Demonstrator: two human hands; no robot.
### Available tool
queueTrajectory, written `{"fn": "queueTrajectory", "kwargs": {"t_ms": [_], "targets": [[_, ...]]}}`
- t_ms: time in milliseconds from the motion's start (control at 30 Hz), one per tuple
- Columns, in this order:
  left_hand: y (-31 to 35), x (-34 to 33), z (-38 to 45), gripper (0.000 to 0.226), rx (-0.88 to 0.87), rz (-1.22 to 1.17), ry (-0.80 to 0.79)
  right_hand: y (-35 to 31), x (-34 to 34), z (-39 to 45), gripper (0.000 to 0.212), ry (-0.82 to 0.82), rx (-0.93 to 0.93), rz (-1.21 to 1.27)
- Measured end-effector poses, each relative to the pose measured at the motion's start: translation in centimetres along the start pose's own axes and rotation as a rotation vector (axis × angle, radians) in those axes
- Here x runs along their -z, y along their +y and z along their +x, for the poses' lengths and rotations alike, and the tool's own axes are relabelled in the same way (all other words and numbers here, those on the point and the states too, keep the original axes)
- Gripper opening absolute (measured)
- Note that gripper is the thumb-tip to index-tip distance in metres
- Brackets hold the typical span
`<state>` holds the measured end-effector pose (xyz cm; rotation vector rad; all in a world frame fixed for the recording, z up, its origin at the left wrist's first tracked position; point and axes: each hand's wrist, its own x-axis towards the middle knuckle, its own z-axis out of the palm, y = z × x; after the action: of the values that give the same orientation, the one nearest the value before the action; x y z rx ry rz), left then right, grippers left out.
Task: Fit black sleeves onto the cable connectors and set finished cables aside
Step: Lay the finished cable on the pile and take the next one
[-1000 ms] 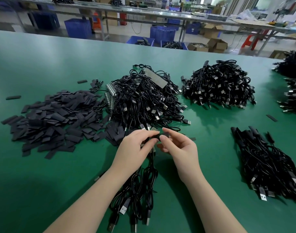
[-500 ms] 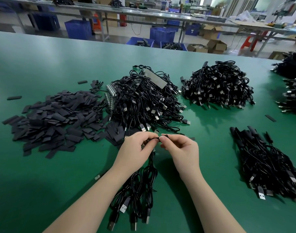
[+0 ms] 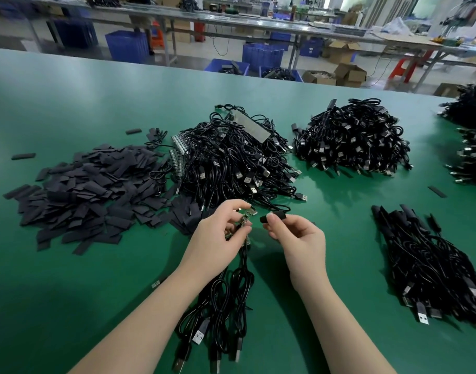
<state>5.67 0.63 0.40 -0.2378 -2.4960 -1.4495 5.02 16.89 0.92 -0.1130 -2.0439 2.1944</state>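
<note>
Hands now apart: sleeved connector (image 3: pixel 273 216) in right hand (image 3: pixel 299 240).

Green table (image 3: pixel 69 292) — black cables (image 3: pixel 231 163), dark grey-black sleeves (image 3: pixel 91 190), blue crates (image 3: pixel 127 45)

Two hands, left (image 3: pixel 218 236) and right (image 3: pixel 299 236), are working at six o'clock on one green bench (image 3: pixel 69 103). One sleeve heap (image 3: pixel 88 190) is lying at nine o'clock, while five cable piles are sitting between twelve and four o'clock, individual pieces too many to count.

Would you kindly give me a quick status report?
Left hand grips bare connectors. Right hand pinches sleeved end. Hands apart, nothing between.
</note>
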Motion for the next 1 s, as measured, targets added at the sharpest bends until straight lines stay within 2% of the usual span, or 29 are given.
{"fn": "queueTrajectory", "kwargs": {"t_ms": [167,400,767,1000], "targets": [[0.33,-0.08,-0.19,0.030,-0.002,0.039,0.057,0.15,-0.10,-0.13,0.016,-0.001,0.009,0.048],[0.37,0.33,-0.06,0.017,-0.057,0.121,0.105,-0.14,-0.28,-0.31,0.008,0.014,0.014,0.136],[0.32,0.44,-0.15,0.018,-0.085,0.333,0.052,-0.04,-0.07,-0.24,0.008,0.024,0.047,0.113],[0.12,0.38,-0.07,0.022,-0.039,0.238,0.031,0.28,-0.10,-0.13,0.009,0.030,0.084,0.013]]}}
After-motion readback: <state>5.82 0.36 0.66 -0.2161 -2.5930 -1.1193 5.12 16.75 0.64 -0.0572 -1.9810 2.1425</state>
